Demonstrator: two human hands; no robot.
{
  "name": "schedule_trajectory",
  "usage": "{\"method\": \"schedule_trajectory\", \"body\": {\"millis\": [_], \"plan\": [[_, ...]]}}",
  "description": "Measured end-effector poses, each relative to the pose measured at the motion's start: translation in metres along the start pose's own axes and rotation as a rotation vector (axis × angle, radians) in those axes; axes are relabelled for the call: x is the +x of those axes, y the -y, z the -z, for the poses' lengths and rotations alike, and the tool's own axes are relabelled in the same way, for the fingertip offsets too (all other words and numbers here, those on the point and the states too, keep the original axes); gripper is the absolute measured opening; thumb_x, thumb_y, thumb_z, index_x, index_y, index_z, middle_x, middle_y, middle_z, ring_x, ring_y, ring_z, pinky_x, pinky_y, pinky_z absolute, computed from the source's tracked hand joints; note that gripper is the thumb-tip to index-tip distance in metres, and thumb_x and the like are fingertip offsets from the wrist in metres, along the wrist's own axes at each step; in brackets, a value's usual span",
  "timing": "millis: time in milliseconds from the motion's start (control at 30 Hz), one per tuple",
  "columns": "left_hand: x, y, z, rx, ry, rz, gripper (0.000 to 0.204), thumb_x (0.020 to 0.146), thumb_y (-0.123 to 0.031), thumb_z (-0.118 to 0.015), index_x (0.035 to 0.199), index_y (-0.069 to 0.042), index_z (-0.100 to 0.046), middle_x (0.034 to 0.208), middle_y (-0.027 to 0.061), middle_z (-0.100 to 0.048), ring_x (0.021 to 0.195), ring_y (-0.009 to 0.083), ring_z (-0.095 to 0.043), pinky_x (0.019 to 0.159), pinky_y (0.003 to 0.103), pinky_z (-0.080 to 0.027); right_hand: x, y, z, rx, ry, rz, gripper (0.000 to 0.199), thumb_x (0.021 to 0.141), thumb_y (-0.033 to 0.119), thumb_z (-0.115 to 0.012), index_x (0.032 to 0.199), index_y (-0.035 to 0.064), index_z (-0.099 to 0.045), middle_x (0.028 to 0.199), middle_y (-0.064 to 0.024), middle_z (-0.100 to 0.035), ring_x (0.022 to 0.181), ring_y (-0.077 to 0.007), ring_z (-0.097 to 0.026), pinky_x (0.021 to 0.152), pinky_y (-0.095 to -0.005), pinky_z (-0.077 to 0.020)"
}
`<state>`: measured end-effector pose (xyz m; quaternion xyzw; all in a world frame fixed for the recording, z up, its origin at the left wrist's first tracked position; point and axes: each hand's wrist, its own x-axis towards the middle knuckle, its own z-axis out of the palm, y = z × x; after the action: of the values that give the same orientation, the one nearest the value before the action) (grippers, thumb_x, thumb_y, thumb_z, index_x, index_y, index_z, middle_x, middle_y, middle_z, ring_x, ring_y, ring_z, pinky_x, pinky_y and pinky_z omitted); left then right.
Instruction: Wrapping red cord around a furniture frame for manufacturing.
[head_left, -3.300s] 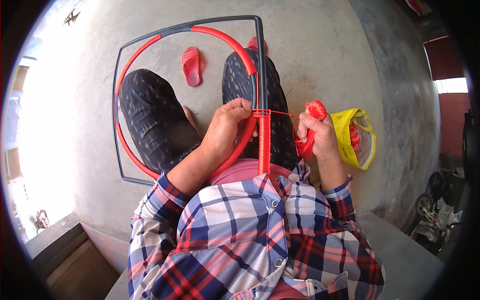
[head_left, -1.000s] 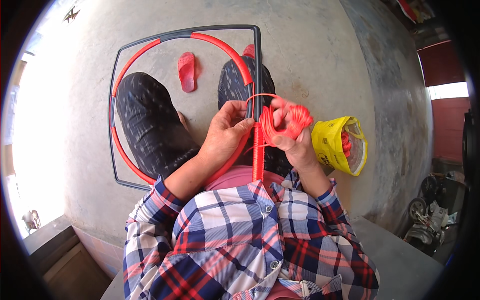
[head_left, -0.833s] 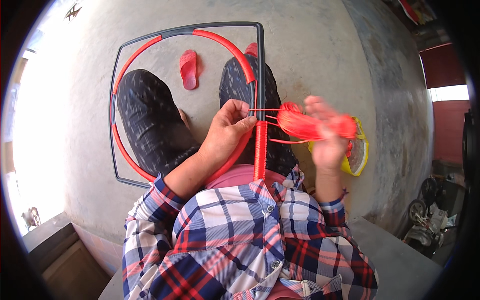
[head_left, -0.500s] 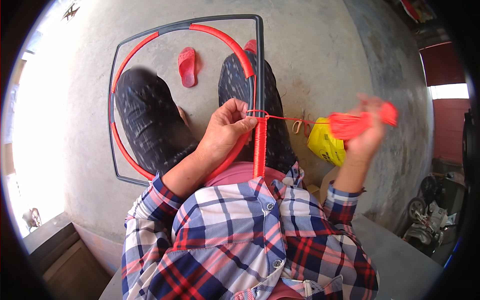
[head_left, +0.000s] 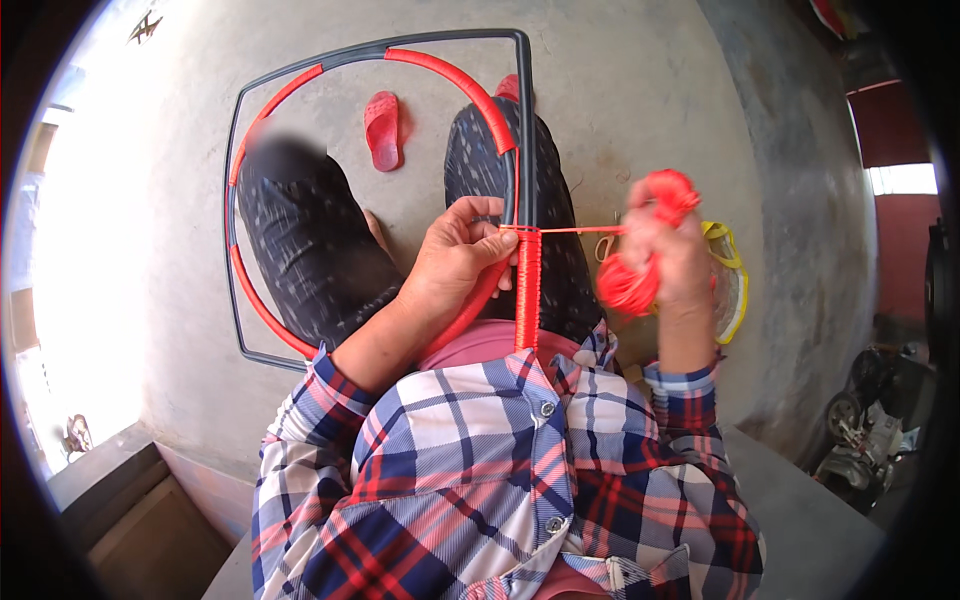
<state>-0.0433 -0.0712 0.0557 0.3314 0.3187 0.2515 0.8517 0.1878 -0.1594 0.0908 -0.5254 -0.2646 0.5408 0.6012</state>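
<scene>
A dark metal frame point(head_left: 300, 72), squarish with a round ring inside, rests across my lap. Red wrapping point(head_left: 437, 66) covers several stretches of the ring. Along the frame's right bar, tight coils of red cord point(head_left: 528, 290) run down toward my shirt. My left hand point(head_left: 465, 245) is closed on the ring and bar at the top of these coils, thumb pressed by the last turn. Out to the right, my right hand point(head_left: 672, 245) grips a bundle of red cord point(head_left: 630, 285). A taut strand joins the bundle to the bar.
A yellow bag point(head_left: 735, 285) stands on the floor behind my right hand, with scissors point(head_left: 604, 247) beside it, partly hidden. One pink slipper point(head_left: 383, 130) lies between my knees; another shows past my right knee. A small wheeled machine point(head_left: 860, 430) is at far right.
My right hand has come inward to the left with the cord bundle, and the strand to the bar is shorter. My left hand keeps its hold.
</scene>
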Motion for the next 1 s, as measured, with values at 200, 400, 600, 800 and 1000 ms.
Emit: {"method": "schedule_trajectory", "body": {"millis": [200,400,600,800,1000], "plan": [[0.004,-0.002,0.004,-0.111,-0.001,0.093,0.022,0.096,-0.027,-0.053,0.106,-0.007,-0.052,0.088,0.0046,-0.061,0.072,0.0145,-0.059,0.063,0.028,-0.048,-0.026,0.046,0.272,0.364,0.070,0.442,0.013,0.092,0.013,-0.051,0.098,0.0036,-0.058,0.078,-0.0071,-0.062,0.070,-0.0177,-0.060,0.061,-0.0298,-0.0501],[0.014,0.010,0.015,-0.172,-0.096,0.088,0.032,0.097,-0.040,-0.047,0.106,-0.010,-0.054,0.101,0.0007,-0.057,0.095,0.0137,-0.053,0.082,0.032,-0.042,-0.054,0.025,0.251,0.337,-0.356,0.491,0.026,0.089,0.012,-0.046,0.110,0.0006,-0.055,0.107,-0.0126,-0.061,0.103,-0.0294,-0.058,0.098,-0.0476,-0.0440],[0.007,0.003,0.006,0.002,-0.085,-0.111,0.048,0.096,-0.047,-0.043,0.121,-0.007,-0.053,0.108,0.0032,-0.057,0.102,0.0157,-0.050,0.094,0.036,-0.035,-0.016,-0.029,0.001,-0.869,0.522,0.079,0.036,0.076,0.008,-0.064,0.110,-0.0024,-0.061,0.103,-0.0123,-0.064,0.090,-0.0233,-0.062,0.081,-0.0345,-0.0482],[0.004,-0.004,-0.010,-0.034,-0.121,0.071,0.026,0.101,-0.022,-0.045,0.120,-0.006,-0.053,0.100,0.0021,-0.059,0.094,0.0119,-0.055,0.083,0.025,-0.043,0.019,-0.039,-0.043,-0.933,0.441,0.057,0.037,0.075,0.008,-0.068,0.110,-0.0016,-0.057,0.101,-0.0148,-0.063,0.090,-0.0209,-0.062,0.080,-0.0343,-0.0487],[0.004,0.005,0.005,-0.064,-0.303,-0.219,0.026,0.098,-0.019,-0.051,0.119,-0.003,-0.048,0.102,0.0077,-0.060,0.085,0.0141,-0.059,0.076,0.027,-0.048,0.034,-0.037,-0.028,-0.256,0.148,0.148,0.045,0.077,0.010,-0.073,0.118,0.0019,-0.055,0.111,-0.0118,-0.062,0.104,-0.0213,-0.059,0.094,-0.0347,-0.0459]]}}
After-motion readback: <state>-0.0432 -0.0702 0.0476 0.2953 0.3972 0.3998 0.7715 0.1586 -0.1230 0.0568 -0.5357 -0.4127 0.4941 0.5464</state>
